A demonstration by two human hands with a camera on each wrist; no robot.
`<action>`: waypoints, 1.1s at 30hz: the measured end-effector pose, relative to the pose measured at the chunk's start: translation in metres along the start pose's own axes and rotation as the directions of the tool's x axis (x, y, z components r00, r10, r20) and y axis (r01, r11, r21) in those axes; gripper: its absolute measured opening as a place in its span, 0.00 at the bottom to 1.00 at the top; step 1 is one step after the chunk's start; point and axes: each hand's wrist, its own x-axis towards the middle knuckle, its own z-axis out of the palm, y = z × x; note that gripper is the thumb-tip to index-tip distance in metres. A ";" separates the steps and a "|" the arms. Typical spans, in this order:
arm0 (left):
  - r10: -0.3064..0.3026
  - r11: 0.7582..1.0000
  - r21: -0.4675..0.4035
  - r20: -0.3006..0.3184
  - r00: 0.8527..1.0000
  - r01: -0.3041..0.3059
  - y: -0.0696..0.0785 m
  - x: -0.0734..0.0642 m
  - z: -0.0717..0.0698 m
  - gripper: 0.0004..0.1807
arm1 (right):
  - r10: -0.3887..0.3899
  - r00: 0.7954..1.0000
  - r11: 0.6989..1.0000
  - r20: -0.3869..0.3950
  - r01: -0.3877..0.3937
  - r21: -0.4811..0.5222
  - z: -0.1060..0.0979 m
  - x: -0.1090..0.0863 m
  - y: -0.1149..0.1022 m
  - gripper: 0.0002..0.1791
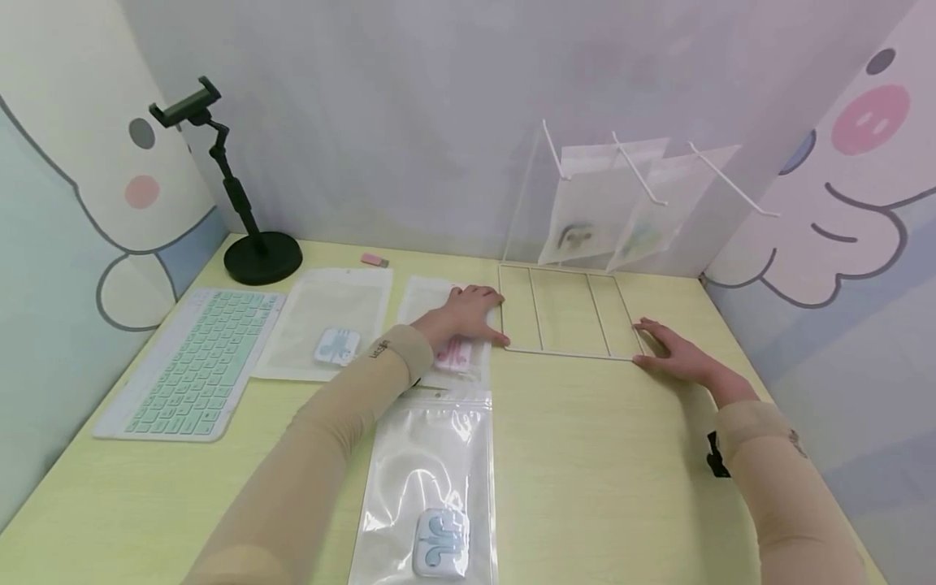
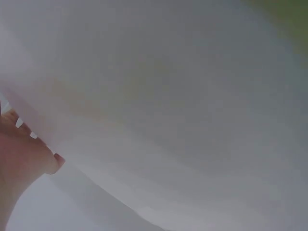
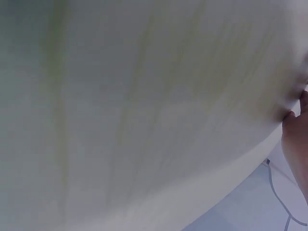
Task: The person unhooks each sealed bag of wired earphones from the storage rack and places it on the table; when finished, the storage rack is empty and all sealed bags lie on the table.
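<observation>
Standing at the far edge of the pale yellow tabletop (image 1: 585, 487), toward its far right corner, is a white wire rack with slanting hooks (image 1: 570, 354). A black phone stand with a round base (image 1: 240, 200) occupies the far left corner; a white keyboard with mint keys (image 1: 197, 366) lies along the left edge. Two translucent white pouches (image 1: 592, 203) hang from the hooks. A shiny clear zip bag (image 1: 417, 455) lies toward the near edge. The left hand (image 1: 468, 313), thumb and fingers spread, touches the rack's left base wire; the right hand (image 1: 680, 356), thumb and fingers apart, touches the right one. Whether either fingertip clasps wire, I cannot tell. A white case of blue earphones (image 1: 442, 543) shows inside the zip bag. A small pink USB stick (image 1: 373, 260) lies near the far edge.
</observation>
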 end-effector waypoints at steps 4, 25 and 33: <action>0.000 1.000 0.002 -0.006 1.000 0.000 -0.001 0.002 0.003 0.54 | 0.022 1.000 1.000 0.008 -0.022 0.012 -0.003 0.003 -0.001 0.40; -0.018 1.000 -0.013 -0.007 1.000 0.018 -0.003 0.002 0.007 0.55 | -0.032 0.858 0.934 -0.512 0.208 0.291 -0.036 0.063 -0.099 0.31; -0.025 1.000 -0.011 0.002 1.000 0.025 -0.003 0.002 0.008 0.55 | 0.038 0.835 0.923 -0.548 0.180 0.339 -0.054 0.084 -0.116 0.34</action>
